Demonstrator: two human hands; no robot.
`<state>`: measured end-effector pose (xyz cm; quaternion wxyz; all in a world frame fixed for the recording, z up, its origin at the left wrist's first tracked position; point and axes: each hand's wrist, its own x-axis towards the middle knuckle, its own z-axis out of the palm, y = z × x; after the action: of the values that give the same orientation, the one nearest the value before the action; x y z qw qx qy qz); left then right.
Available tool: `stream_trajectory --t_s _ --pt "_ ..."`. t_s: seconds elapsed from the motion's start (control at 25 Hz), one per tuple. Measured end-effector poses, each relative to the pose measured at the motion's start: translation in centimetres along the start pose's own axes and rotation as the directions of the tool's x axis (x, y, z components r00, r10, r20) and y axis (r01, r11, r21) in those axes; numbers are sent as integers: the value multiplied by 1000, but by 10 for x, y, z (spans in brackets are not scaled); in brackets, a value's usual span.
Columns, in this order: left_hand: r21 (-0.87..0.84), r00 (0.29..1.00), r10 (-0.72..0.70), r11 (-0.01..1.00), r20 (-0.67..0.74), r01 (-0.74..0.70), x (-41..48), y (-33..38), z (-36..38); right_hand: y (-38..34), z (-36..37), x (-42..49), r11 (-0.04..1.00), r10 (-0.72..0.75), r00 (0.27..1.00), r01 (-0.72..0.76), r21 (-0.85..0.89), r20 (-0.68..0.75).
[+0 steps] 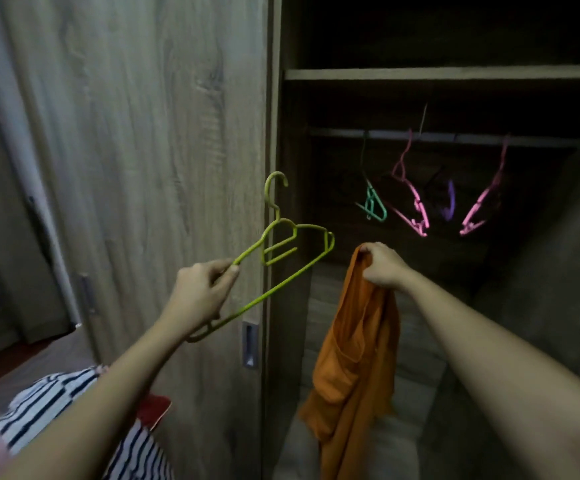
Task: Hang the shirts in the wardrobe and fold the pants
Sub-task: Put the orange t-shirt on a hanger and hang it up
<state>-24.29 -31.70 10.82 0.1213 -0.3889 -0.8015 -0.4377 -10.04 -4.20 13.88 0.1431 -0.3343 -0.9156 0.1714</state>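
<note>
My left hand (200,292) grips a yellow-green plastic hanger (283,252) by one of its arms, hook pointing up, in front of the wardrobe door edge. My right hand (382,263) clutches the top of an orange shirt (354,358), which hangs down limp in the open wardrobe doorway. Hanger and shirt are apart, with a gap between them. Inside the dark wardrobe a rail (454,137) carries a green hanger (373,202), two pink hangers (413,206) and a purple one (449,200), all bare.
The wooden sliding door (143,150) with a recessed handle (249,344) fills the left. A shelf (447,73) runs above the rail. A striped black-and-white garment (60,407) and something red (153,408) lie at lower left.
</note>
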Motion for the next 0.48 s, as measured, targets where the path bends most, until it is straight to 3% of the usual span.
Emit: stream_trajectory --t_s 0.2,0.32,0.48 --pt "-186 979 -31 980 200 69 -40 -49 -67 -13 -1 -4 998 31 1000 -30 48 -6" --pt "-230 971 3 972 237 54 -51 -56 -76 -28 0 -10 1000 5 999 -6 30 53" --pt "-233 973 83 972 214 -32 -47 -47 -61 -71 14 -27 970 -237 962 242 -22 138"
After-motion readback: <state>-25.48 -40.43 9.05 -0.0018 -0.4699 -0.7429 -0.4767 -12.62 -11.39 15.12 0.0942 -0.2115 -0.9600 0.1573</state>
